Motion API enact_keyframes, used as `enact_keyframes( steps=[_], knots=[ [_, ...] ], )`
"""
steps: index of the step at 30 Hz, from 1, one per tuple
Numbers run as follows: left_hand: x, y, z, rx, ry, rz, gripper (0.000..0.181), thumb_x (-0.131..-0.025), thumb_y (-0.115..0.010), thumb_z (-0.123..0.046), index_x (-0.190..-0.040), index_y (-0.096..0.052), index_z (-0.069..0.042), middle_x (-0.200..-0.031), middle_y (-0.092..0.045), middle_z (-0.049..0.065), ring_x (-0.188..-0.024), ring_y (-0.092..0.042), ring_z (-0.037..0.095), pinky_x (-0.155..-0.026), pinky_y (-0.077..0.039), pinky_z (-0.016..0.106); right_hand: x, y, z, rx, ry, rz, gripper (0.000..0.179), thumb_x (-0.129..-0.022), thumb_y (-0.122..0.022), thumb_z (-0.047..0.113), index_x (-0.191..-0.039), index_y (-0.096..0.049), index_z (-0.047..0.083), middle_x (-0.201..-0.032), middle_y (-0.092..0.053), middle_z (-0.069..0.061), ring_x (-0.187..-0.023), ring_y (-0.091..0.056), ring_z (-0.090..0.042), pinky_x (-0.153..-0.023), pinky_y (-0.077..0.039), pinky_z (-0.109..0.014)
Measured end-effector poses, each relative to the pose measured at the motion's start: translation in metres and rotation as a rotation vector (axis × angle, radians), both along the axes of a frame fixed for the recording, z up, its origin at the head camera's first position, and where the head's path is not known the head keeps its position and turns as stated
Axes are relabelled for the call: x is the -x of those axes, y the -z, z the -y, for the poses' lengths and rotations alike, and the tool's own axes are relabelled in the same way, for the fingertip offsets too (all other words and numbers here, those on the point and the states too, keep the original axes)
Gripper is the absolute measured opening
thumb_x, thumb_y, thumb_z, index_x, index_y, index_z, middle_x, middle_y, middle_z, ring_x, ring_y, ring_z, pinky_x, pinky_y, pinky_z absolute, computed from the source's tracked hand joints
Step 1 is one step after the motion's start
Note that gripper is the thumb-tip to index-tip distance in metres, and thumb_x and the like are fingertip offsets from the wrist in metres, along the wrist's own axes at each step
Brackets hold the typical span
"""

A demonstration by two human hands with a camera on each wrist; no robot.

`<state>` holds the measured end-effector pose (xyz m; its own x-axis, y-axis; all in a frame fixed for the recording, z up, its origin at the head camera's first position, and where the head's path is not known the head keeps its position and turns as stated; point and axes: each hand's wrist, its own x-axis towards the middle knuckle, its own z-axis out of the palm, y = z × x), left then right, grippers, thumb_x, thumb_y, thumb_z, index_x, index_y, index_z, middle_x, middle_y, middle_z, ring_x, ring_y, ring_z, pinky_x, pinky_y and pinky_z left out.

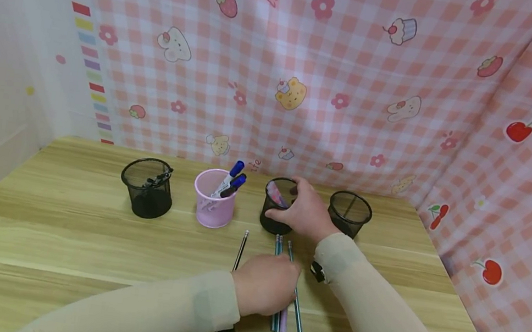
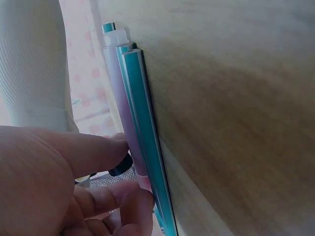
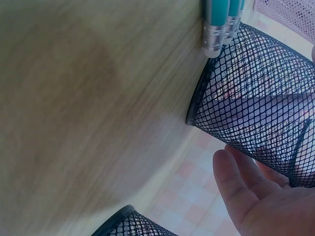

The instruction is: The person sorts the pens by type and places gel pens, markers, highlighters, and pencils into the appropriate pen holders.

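My left hand is low over a small bundle of teal pencils on the table. Its thumb and fingers pinch a light purple pen lying against them. One teal pencil lies a little to the right, and a black pencil is partly hidden left of the hand. My right hand holds a black mesh pen cup, thumb at the front and fingers round the right side. Inside that cup stands a pinkish patterned item, its kind unclear.
Left of the held cup stand a pink mesh cup with several markers and a black mesh cup with dark small items. Another black mesh cup is close on the right. A checked cloth hangs behind the table.
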<state>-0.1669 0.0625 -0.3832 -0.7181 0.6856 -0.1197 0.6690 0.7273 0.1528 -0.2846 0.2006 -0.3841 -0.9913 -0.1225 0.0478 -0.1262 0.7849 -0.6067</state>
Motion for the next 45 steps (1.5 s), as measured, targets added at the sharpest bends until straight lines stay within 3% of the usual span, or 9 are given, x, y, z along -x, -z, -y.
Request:
enact_keyframes(
  steps=[5, 12, 23, 41, 45],
  knots=[
    [0.0011, 0.0004, 0.0002, -0.027, -0.025, 0.023, 0.023, -0.096, -0.075, -0.029, -0.107, -0.069, -0.010, -0.097, -0.070, 0.004, -0.085, -0.061, 0.013, -0.074, -0.058, 0.033, 0.0000, 0.0004, 0.0004, 0.001, 0.000, 0.001, 0.115, -0.078, -0.090, 0.053, -0.164, -0.027, 0.008, -0.151, -0.054, -0.019, -0.136, -0.056, -0.037, -0.112, -0.050, -0.054],
    [0.0022, 0.0019, -0.0005, -0.018, -0.051, 0.040, 0.023, -0.093, -0.079, -0.033, -0.091, -0.067, -0.014, -0.086, -0.067, 0.000, -0.075, -0.058, 0.012, -0.069, -0.056, 0.031, -0.0009, -0.0002, 0.0010, -0.001, -0.001, 0.006, 0.114, -0.079, -0.090, 0.052, -0.164, -0.027, 0.008, -0.152, -0.053, -0.019, -0.137, -0.056, -0.037, -0.112, -0.049, -0.054],
    [0.0042, 0.0014, -0.0012, -0.016, -0.101, 0.090, 0.028, -0.091, -0.079, -0.030, -0.072, -0.062, -0.019, -0.083, -0.066, -0.001, -0.073, -0.058, 0.013, -0.070, -0.056, 0.032, 0.0003, 0.0009, 0.0006, -0.007, 0.006, 0.011, 0.115, -0.079, -0.090, 0.053, -0.164, -0.027, 0.009, -0.151, -0.054, -0.020, -0.135, -0.057, -0.038, -0.111, -0.050, -0.055],
    [0.0048, 0.0008, -0.0008, -0.068, -0.123, 0.119, 0.020, -0.087, -0.073, -0.012, -0.072, -0.062, -0.015, -0.075, -0.061, -0.001, -0.064, -0.054, 0.015, -0.057, -0.049, 0.030, -0.0009, -0.0008, 0.0009, 0.002, 0.008, 0.018, 0.115, -0.079, -0.090, 0.053, -0.164, -0.027, 0.009, -0.151, -0.054, -0.019, -0.136, -0.057, -0.037, -0.112, -0.049, -0.054],
    [0.0050, -0.0047, 0.0011, -0.100, -0.139, 0.149, 0.010, -0.085, -0.074, -0.012, -0.085, -0.064, -0.013, -0.075, -0.060, -0.003, -0.062, -0.054, 0.014, -0.055, -0.048, 0.030, -0.0006, -0.0008, 0.0007, -0.001, 0.008, 0.017, 0.115, -0.079, -0.089, 0.053, -0.164, -0.027, 0.009, -0.151, -0.053, -0.019, -0.136, -0.057, -0.037, -0.112, -0.049, -0.054]
  ],
)
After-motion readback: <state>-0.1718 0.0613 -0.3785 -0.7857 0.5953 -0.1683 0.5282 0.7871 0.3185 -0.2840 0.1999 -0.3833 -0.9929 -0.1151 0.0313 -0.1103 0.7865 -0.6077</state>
